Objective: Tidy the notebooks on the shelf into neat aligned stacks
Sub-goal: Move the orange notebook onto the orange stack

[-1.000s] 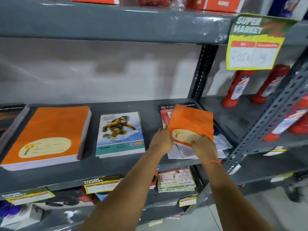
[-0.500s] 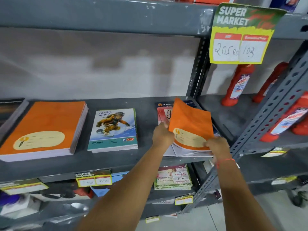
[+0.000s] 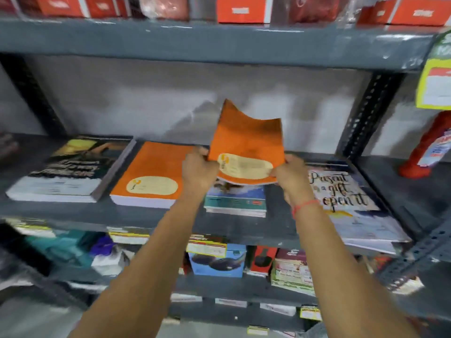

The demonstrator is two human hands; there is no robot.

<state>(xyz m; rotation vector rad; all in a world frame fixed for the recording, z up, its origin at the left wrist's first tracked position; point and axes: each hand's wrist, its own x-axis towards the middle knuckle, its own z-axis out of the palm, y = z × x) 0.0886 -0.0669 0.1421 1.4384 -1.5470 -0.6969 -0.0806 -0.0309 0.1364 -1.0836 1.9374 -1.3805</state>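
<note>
I hold a thin orange notebook (image 3: 246,145) with a cream label in the air above the middle shelf (image 3: 244,228). My left hand (image 3: 199,168) grips its lower left corner and my right hand (image 3: 291,175) grips its lower right corner. The cover bends upward at the back. Below it lies a blue-and-teal notebook stack (image 3: 235,200). To the left sits a thick orange stack (image 3: 152,175) with the same label, then a dark-covered stack (image 3: 73,167). On the right lies a white lettered notebook stack (image 3: 351,206), slightly skewed.
A shelf of red boxes (image 3: 241,9) runs overhead. A perforated grey upright (image 3: 368,113) stands at the right, with a red bottle (image 3: 432,147) and a yellow price tag (image 3: 434,79) beyond it. Lower shelves hold assorted boxed goods (image 3: 217,261).
Both hands lifted the orange notebook off the right-hand stack and carried it left and up, over the blue-and-teal stack. The camera view swung left and is blurred.
</note>
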